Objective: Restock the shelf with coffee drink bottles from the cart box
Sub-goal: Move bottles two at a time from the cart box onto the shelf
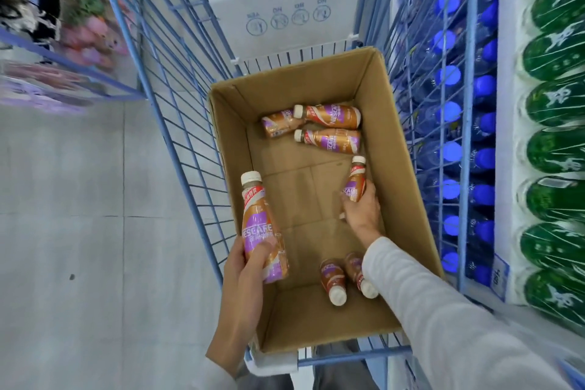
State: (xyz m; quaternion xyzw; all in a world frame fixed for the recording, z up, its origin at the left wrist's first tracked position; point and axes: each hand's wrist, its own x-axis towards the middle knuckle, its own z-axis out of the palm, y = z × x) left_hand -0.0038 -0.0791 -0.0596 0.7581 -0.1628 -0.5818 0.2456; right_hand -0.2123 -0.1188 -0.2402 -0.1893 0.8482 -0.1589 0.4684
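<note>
- Head view: left hand (250, 266) grips one coffee bottle (261, 225) at its waist, raised over the box (402, 168) rim.
- Right hand (361, 206) grasps another bottle (357, 180) inside the box.
- Bottles look rigid, slick-sleeved and light; mid-body holds suit.

**Seven coffee bottles, one box**

Seven coffee drink bottles (330, 140) are in view. Three lie at the far end of the single cardboard box (402, 168) and two at its near end. One is in the left hand (245, 266) and one in the right hand (362, 210). There is one wire cart (164, 136). The blue-capped bottles (451, 152) and green bottles (554, 152) beside it are too blurred to count.
</note>
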